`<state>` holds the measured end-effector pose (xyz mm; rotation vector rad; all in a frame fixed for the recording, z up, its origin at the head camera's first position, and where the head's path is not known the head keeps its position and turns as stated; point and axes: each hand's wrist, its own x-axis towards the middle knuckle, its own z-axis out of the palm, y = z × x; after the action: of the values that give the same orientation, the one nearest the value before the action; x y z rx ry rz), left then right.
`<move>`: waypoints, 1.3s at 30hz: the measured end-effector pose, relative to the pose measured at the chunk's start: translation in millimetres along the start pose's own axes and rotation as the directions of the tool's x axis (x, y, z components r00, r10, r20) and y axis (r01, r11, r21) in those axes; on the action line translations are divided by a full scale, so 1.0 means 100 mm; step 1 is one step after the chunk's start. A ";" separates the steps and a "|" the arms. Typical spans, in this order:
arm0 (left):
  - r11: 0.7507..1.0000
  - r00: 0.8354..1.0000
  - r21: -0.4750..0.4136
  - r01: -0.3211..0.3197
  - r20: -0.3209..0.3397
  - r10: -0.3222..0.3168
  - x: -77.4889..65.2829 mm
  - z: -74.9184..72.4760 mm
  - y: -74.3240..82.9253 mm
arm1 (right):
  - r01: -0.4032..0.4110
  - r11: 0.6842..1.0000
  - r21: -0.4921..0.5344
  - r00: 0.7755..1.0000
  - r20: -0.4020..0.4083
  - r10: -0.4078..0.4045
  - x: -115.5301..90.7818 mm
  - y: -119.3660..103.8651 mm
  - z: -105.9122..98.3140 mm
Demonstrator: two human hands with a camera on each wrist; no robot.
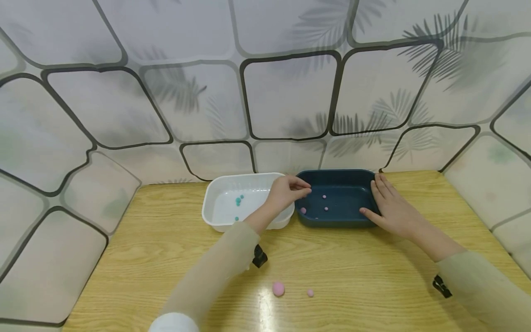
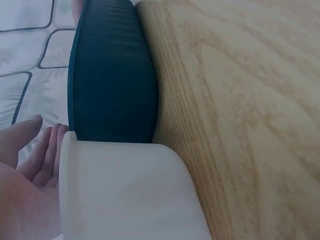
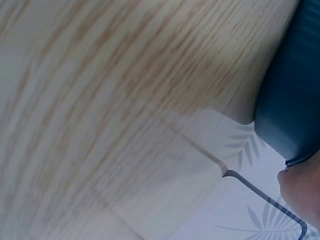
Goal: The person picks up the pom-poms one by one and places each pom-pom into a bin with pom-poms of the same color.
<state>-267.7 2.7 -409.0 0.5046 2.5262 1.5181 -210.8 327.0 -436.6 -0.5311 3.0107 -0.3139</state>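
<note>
My left hand [image 1: 287, 190] reaches over the white tray [image 1: 210, 220], its fingertips above the left end of the dark blue tray [image 1: 337, 223]. In the left wrist view, thumb and fingers [image 2: 49, 150] stand apart and nothing shows between them. A pink ball [image 1: 303, 210] lies in the blue tray below that hand, with smaller pink balls [image 1: 324, 197] farther in. My right hand [image 1: 392, 210] rests on the blue tray's right end, fingers straight along the rim and thumb at the front edge. Several teal balls [image 1: 238, 201] lie in the white tray.
Nearer the front of the wooden table [image 1: 352, 286] lie a larger pink ball [image 1: 278, 289] and a small pink ball [image 1: 310, 293]. The trays stand side by side close to a patterned backdrop [image 1: 290, 101] that rises behind and at both sides.
</note>
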 end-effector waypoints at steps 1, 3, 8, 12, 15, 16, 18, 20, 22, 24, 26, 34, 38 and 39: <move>1.000 1.000 -0.013 0.000 0.006 0.000 -0.02 0.00 0.00 | 0.000 1.000 0.000 1.000 0.000 0.000 0.00 0.00 0.00; 0.999 1.000 -0.045 0.006 0.023 -0.004 -0.07 -0.01 -0.01 | -0.002 1.000 -0.002 1.000 0.000 0.002 0.00 0.00 0.00; 0.993 0.998 -0.117 0.004 0.070 0.005 -0.23 -0.06 -0.03 | -0.003 1.000 -0.006 1.000 0.005 0.003 0.00 -0.01 -0.01; 0.992 0.995 -0.125 -0.008 0.098 0.020 -0.37 -0.12 -0.05 | 0.001 1.000 -0.009 1.000 0.003 0.000 0.00 0.00 -0.01; 0.992 0.994 -0.123 0.001 0.109 0.013 -0.46 -0.15 -0.05 | 0.002 1.000 -0.007 1.000 0.001 -0.002 0.00 0.00 -0.01; 0.993 0.994 -0.118 0.003 0.109 0.010 -0.49 -0.16 -0.05 | 0.002 1.000 -0.004 1.000 0.001 -0.002 0.00 0.00 -0.01; 0.992 0.993 -0.124 0.013 0.116 0.002 -0.55 -0.19 -0.05 | 0.002 1.000 -0.002 1.000 0.001 -0.002 0.00 -0.01 -0.01; 0.991 0.992 -0.135 0.016 0.125 0.001 -0.61 -0.20 -0.06 | 0.001 1.000 -0.004 1.000 0.003 -0.001 -0.01 -0.01 -0.01; 0.991 0.991 -0.134 0.018 0.130 0.000 -0.67 -0.22 -0.07 | 0.001 1.000 -0.008 1.000 0.005 0.000 -0.01 -0.01 -0.02; 0.991 0.991 -0.132 0.011 0.133 0.007 -0.73 -0.22 -0.09 | -0.001 1.000 -0.010 1.000 0.008 0.001 -0.01 -0.02 -0.02; 0.993 0.991 -0.122 0.004 0.131 0.012 -0.79 -0.23 -0.11 | -0.003 1.000 -0.008 1.000 0.011 0.003 -0.01 -0.02 -0.02; 0.989 0.987 -0.147 0.001 0.158 0.022 -1.04 -0.25 -0.17 | -0.001 1.000 0.004 1.000 0.011 0.001 0.00 0.00 0.00; 0.987 0.983 -0.158 0.013 0.183 0.016 -1.13 -0.24 -0.21 | 0.000 1.000 0.001 1.000 0.009 0.000 0.00 0.01 0.01; 0.988 0.982 -0.156 0.015 0.189 0.015 -1.16 -0.24 -0.22 | 0.001 1.000 -0.001 1.000 0.008 -0.001 0.00 0.01 0.01</move>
<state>-171.7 -68.7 -422.1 0.5945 2.2434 1.5717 -211.2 327.9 -437.6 -0.5326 3.0034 -0.3095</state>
